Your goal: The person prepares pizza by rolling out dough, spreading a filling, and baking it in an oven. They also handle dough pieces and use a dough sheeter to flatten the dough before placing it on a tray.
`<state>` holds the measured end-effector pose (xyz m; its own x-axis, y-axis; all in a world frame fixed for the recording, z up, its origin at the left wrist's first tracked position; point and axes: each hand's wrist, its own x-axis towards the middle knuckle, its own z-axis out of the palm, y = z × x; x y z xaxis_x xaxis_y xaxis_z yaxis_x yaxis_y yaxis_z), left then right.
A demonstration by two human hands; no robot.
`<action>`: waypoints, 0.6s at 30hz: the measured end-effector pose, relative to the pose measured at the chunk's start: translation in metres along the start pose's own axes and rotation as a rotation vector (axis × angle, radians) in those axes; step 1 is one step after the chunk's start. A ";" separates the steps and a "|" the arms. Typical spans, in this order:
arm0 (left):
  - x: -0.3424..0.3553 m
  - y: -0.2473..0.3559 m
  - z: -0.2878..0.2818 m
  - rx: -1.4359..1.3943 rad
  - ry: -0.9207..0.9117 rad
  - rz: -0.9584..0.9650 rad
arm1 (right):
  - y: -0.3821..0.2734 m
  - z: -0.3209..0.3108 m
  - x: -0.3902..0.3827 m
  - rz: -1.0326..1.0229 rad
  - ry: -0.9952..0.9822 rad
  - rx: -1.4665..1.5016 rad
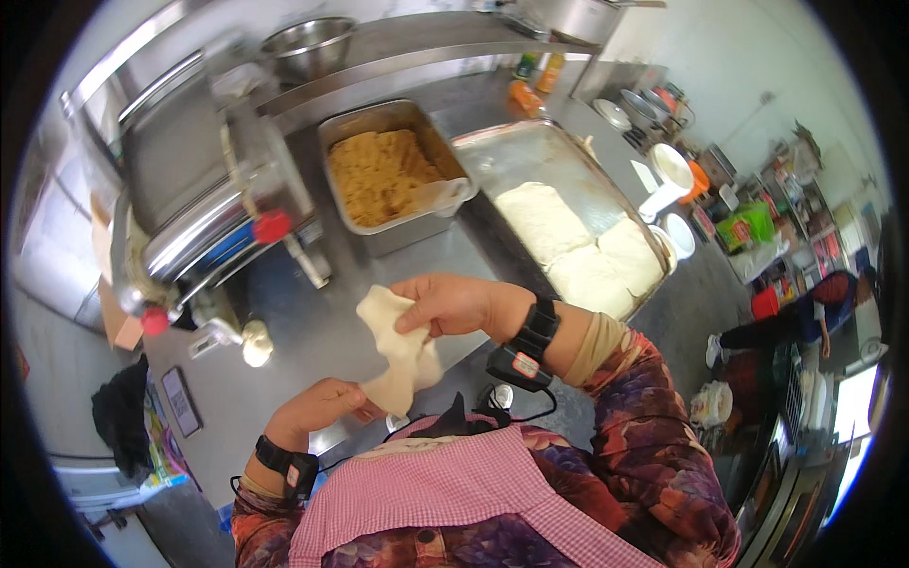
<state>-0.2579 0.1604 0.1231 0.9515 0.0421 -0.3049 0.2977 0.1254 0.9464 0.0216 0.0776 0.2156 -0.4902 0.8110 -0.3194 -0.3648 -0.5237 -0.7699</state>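
Note:
A thin, pale piece of dough (402, 351) hangs between my hands over the near edge of the steel table. My right hand (453, 305) pinches its upper part between thumb and fingers. Lower and to the left, my left hand (327, 402) grips the bottom corner; some of its fingertips are hidden. Beyond my hands stands a rectangular metal pan (398, 227) with a brown crumbly filling (379, 170) and a clear scoop-like piece (441, 197) inside. On the right, a large baking tray (511, 142) bears several flat white dough pieces (549, 222).
A steel roller machine (204, 204) with red knobs stands at the left. A phone-like device (181, 401) lies at the table's left edge. Bottles (526, 95) stand behind the tray, and a steel bowl (309, 47) sits on the shelf. Another person (822, 308) is far right.

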 end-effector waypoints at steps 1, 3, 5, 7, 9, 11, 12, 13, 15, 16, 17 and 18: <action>0.016 0.008 0.001 0.030 -0.090 -0.043 | -0.007 -0.005 -0.020 0.036 -0.052 0.002; 0.076 0.027 0.017 0.100 0.201 0.234 | -0.023 -0.016 -0.076 -0.032 -0.121 0.005; 0.124 0.056 0.040 0.069 0.282 0.370 | -0.040 -0.029 -0.140 -0.081 -0.144 -0.007; 0.168 0.092 0.057 -0.033 0.151 0.366 | -0.059 -0.050 -0.207 -0.108 -0.045 -0.118; 0.216 0.123 0.091 -0.267 0.109 0.207 | -0.079 -0.084 -0.266 -0.111 0.062 -0.297; 0.276 0.151 0.121 -0.412 0.118 0.190 | -0.100 -0.129 -0.320 -0.043 0.198 -0.468; 0.311 0.164 0.132 -0.435 0.153 0.225 | -0.110 -0.155 -0.342 0.006 0.277 -0.560; 0.346 0.177 0.138 -0.474 0.174 0.262 | -0.117 -0.183 -0.359 -0.017 0.356 -0.614; 0.417 0.204 0.135 -0.109 0.463 0.223 | -0.134 -0.241 -0.386 -0.047 0.552 -0.719; 0.447 0.212 0.135 0.002 0.519 0.363 | -0.142 -0.271 -0.398 -0.047 0.669 -0.770; 0.478 0.222 0.127 0.246 0.628 0.406 | -0.149 -0.300 -0.408 -0.089 0.734 -0.817; 0.508 0.229 0.121 0.296 0.666 0.371 | -0.154 -0.330 -0.417 -0.131 0.798 -0.864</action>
<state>0.3035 0.0901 0.1977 0.7741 0.6212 0.1219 0.0697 -0.2751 0.9589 0.5433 -0.0939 0.2850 0.2557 0.9392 -0.2292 0.4309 -0.3230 -0.8426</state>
